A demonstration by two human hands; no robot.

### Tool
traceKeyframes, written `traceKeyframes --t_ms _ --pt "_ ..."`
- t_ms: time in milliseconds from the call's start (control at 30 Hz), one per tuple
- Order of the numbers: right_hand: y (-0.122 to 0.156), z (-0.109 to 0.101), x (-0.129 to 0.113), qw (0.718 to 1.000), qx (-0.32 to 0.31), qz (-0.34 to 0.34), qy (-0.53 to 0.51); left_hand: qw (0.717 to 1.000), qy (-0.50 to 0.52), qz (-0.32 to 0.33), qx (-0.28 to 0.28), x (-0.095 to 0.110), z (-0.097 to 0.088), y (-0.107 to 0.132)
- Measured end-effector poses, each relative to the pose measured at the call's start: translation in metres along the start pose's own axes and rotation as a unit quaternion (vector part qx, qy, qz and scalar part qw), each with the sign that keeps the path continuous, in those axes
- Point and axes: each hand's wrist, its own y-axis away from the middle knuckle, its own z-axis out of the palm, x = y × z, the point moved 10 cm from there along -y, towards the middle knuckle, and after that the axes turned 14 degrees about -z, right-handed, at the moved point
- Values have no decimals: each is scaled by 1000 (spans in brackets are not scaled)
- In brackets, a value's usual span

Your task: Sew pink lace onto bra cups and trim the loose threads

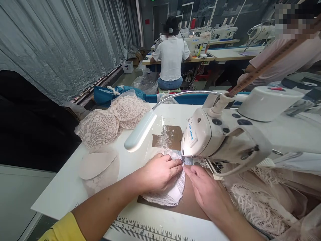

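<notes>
A white sewing machine (220, 130) stands over the table, its needle area just beyond my fingertips. Under my left hand (163, 170) lies a pale lace bra cup (173, 195) with a smooth white lining. The left fingers press down on the cup close to the presser foot (183, 160). My right hand (205, 184) pinches the cup's edge on the near right side of the foot, thumb and index finger together. The exact stitching point is partly hidden by the fingers and the machine head.
Stacked lace cups (110, 120) and smooth cup pieces (99, 167) lie on the left. A lamp (140, 130) arches over the table (62, 194). More lace (260, 201) is heaped at right. A ruler strip (145, 231) runs along the front. People sit beyond, one in a white shirt (172, 57).
</notes>
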Motion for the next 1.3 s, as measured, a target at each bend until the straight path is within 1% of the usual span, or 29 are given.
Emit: traceKeyframes --t_ms 133,267,433,633,767,900,1000,1300 --pt "0 0 -1 1000 6 3 29 1000 -2 -2 -1 -3 2 -1" --pt "1 0 0 999 12 8 46 1000 -3 11 -2 -3 2 -1" --pt "0 1 -2 998 2 -2 60 1000 -7 22 9 -3 1 -4" --pt "1 5 -2 998 -4 0 66 999 1 25 21 -5 5 -6" --pt "3 7 1 999 0 15 49 999 11 25 32 -6 4 -6" --pt "5 8 4 1000 -6 9 -4 999 30 24 31 -7 1 -7" --pt "5 5 7 999 9 11 -37 999 41 23 25 -8 1 -8" --pt "-2 2 3 999 1 -6 -53 998 56 -6 22 -15 -2 -10"
